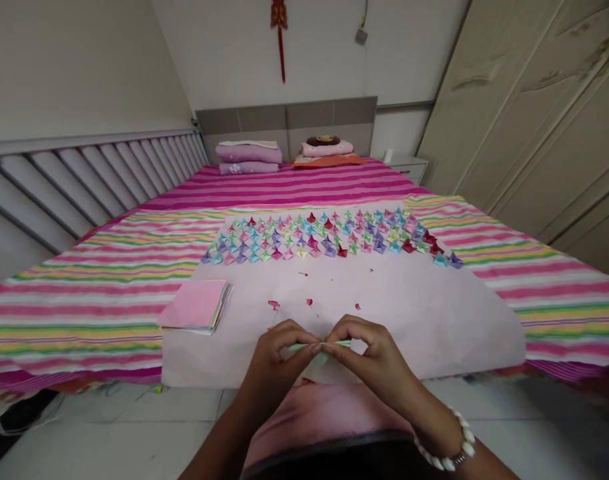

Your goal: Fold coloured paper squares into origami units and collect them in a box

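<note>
Between my two hands is a piece of light green folded paper (pixel 320 359), held at the near edge of a pale sheet (pixel 409 320) on the bed. My left hand (pixel 284 347) pinches its left side with thumb and forefinger. On the other side, my right hand (pixel 361 343) pinches it too, and the fingertips of both hands nearly meet. The fingers cover part of the paper. Beyond them, rows of small folded paper pieces (pixel 311 243) in many colours stand along the far part of the sheet. A stack of square paper (pixel 194 303), pink on top, lies to the left.
Small red scraps (pixel 309 302) are scattered on the sheet ahead of my hands. Under it is a bed with a striped cover (pixel 99 287). Folded bedding (pixel 249 155) sits by the headboard (pixel 329 117). A railing (pixel 109 180) runs along the left, a wardrobe (pixel 529 127) along the right.
</note>
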Action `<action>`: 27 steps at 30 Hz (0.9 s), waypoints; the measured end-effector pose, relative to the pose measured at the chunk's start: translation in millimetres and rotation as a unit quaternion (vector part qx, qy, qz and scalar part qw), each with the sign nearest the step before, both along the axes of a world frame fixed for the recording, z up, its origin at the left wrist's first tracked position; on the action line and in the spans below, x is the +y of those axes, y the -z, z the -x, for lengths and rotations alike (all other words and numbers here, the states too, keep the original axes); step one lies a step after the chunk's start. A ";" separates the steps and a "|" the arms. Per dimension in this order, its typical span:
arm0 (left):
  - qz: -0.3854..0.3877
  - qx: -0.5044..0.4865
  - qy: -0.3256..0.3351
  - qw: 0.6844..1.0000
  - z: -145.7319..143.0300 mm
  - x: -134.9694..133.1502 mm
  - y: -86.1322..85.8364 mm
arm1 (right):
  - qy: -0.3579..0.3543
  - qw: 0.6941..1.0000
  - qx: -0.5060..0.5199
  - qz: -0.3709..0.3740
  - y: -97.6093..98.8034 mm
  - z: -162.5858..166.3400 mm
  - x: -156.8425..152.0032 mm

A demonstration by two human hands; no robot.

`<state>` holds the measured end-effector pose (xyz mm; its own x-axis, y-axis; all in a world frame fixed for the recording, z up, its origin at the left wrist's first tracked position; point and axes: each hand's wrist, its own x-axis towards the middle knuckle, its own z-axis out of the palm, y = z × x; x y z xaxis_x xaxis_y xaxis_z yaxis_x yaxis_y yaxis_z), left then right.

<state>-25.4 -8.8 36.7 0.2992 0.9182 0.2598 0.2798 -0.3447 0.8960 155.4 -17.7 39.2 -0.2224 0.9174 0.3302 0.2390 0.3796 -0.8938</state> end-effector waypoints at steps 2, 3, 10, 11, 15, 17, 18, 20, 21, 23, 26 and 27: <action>-0.003 0.005 -0.007 1.000 -0.9 -1.1 -0.8 | 0.008 1.000 0.001 -0.006 -1.0 -1.5 0.3; -0.001 0.005 -0.013 1.000 -1.2 -1.6 -1.5 | 0.008 1.000 0.001 -0.010 -1.6 -2.6 0.6; 0.027 -0.003 -0.033 0.999 -2.4 -2.3 -1.9 | -0.014 1.000 -0.004 -0.016 -0.4 -10.4 4.3; 0.035 -0.006 -0.035 0.999 -2.9 -1.9 -0.8 | -0.009 1.000 0.004 -0.008 1.3 -10.8 5.4; 0.078 -0.022 -0.050 0.995 -7.3 1.2 3.7 | 0.021 0.997 0.070 0.024 9.4 -10.3 12.4; 0.088 -0.028 -0.057 0.994 -10.9 3.5 4.8 | 0.019 0.996 0.085 0.033 12.3 -9.2 15.9; 0.087 -0.030 -0.058 0.994 -12.9 4.6 5.0 | 0.013 0.996 0.086 0.038 13.2 -8.6 17.3; 0.081 -0.035 -0.055 0.995 -16.5 6.6 4.8 | 0.005 0.995 0.086 0.049 14.3 -7.9 18.9; 0.080 -0.038 -0.052 0.995 -18.1 7.5 4.6 | 0.004 0.995 0.088 0.053 14.5 -8.0 19.2; 0.081 -0.045 -0.048 0.995 -20.2 9.1 4.4 | 0.006 0.994 0.093 0.054 14.5 -9.3 19.1; 0.099 -0.056 -0.044 0.993 -20.7 11.0 5.4 | 0.003 0.993 0.097 0.066 14.0 -12.2 17.5; 0.108 -0.059 -0.044 0.991 -20.3 11.5 6.1 | 0.000 0.992 0.096 0.078 13.7 -12.8 16.7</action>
<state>-5.1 2.7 30.6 0.1953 0.9772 0.0830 0.1884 -0.1204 0.9747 168.1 -1.1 25.4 -0.1693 0.9607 0.2201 0.0577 0.2326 -0.9709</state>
